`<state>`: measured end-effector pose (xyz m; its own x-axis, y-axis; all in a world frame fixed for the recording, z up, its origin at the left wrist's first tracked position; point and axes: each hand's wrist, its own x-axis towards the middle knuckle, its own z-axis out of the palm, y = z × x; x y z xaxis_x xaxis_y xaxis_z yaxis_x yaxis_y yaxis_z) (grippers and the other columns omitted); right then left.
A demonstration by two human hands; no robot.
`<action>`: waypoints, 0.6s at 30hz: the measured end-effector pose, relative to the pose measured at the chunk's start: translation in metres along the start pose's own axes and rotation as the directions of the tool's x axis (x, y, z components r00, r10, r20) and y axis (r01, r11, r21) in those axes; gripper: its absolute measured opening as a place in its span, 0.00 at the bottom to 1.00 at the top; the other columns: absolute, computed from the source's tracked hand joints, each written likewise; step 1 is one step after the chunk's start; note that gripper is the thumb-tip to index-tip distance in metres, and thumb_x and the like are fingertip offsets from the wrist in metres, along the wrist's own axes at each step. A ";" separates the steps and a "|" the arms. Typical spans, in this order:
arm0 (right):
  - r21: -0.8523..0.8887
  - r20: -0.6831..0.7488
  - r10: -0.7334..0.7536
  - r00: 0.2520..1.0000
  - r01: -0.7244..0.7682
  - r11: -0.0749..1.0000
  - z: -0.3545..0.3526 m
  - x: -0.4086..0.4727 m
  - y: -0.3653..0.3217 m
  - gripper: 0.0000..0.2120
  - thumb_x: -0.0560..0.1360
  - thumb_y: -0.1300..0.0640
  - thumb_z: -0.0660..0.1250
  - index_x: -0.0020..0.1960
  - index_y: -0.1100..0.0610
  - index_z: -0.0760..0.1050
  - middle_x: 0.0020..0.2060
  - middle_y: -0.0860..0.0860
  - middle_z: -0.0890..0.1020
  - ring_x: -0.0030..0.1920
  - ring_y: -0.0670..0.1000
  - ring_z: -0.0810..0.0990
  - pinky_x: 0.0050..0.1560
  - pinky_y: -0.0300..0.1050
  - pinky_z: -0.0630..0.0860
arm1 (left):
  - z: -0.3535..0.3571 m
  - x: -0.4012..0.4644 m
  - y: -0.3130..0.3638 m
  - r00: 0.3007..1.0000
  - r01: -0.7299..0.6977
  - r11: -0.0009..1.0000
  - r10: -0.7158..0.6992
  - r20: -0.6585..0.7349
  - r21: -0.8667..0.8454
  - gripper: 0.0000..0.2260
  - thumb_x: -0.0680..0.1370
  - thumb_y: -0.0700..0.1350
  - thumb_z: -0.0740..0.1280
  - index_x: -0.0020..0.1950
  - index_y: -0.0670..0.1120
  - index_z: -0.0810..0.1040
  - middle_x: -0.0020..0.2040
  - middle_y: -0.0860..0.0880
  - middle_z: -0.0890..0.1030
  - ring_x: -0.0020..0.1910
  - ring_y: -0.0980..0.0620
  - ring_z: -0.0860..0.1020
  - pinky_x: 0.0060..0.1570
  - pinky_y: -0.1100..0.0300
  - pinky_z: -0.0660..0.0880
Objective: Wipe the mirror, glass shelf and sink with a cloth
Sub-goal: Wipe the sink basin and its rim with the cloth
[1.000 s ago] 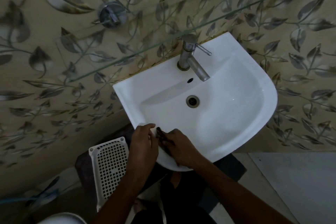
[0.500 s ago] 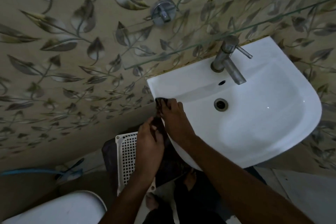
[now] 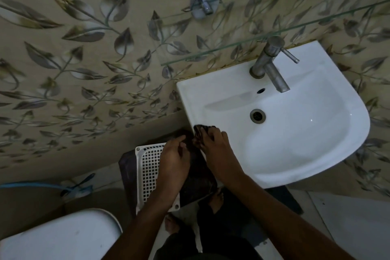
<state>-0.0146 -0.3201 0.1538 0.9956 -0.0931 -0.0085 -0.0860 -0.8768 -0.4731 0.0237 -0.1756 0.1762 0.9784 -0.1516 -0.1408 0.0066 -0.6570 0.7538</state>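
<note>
A white sink (image 3: 329,133) is mounted on the leaf-patterned wall, with a steel tap (image 3: 272,65) and a drain (image 3: 257,115). A glass shelf (image 3: 232,46) runs above it. My right hand (image 3: 215,150) presses a dark cloth (image 3: 201,130) onto the sink's left rim, fingers curled over it. My left hand (image 3: 174,158) hovers just left of the sink beside the cloth's hanging part, fingers loosely bent; whether it pinches the cloth is unclear. No mirror is in view.
A white perforated plastic basket (image 3: 147,173) stands on the floor below my left hand, on a dark mat. A white toilet lid (image 3: 59,236) is at the bottom left. A blue hose (image 3: 31,186) lies by the wall. My bare feet are below the sink.
The cloth and my right hand have gone from the sink's front rim to its left rim. My left hand has come off the rim. The view has shifted left.
</note>
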 end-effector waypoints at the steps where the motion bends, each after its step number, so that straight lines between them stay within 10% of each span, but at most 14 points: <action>1: 0.001 0.014 0.016 1.000 -0.016 1.000 0.000 -0.012 0.002 0.27 0.78 0.60 0.64 0.76 0.57 0.63 0.63 0.55 0.68 0.55 0.54 0.68 0.53 0.50 0.78 | 0.001 -0.001 0.001 1.000 0.008 1.000 -0.008 0.026 -0.018 0.13 0.79 0.39 0.63 0.63 0.43 0.79 0.59 0.44 0.81 0.60 0.47 0.78 0.65 0.57 0.71; 8: -0.072 0.063 0.086 0.994 -0.082 0.994 -0.003 -0.069 0.008 0.35 0.76 0.57 0.68 0.78 0.48 0.56 0.64 0.50 0.66 0.56 0.53 0.69 0.54 0.50 0.75 | 0.001 -0.016 0.005 0.963 0.095 0.993 -0.075 0.261 -0.067 0.12 0.80 0.42 0.64 0.60 0.49 0.81 0.58 0.52 0.83 0.58 0.56 0.79 0.59 0.65 0.70; 18: -0.003 -0.074 0.089 0.993 -0.089 0.996 0.002 -0.002 -0.018 0.28 0.75 0.64 0.66 0.75 0.59 0.65 0.57 0.59 0.71 0.53 0.58 0.70 0.50 0.51 0.75 | -0.016 -0.049 -0.013 0.941 0.206 0.969 -0.158 0.300 -0.136 0.12 0.80 0.43 0.64 0.61 0.51 0.80 0.59 0.54 0.82 0.58 0.57 0.78 0.64 0.59 0.73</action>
<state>-0.0149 -0.3029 0.1606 0.9787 -0.2048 0.0145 -0.1743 -0.8663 -0.4680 -0.0208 -0.1482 0.1836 0.8572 -0.2607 -0.4440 0.2358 -0.5679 0.7886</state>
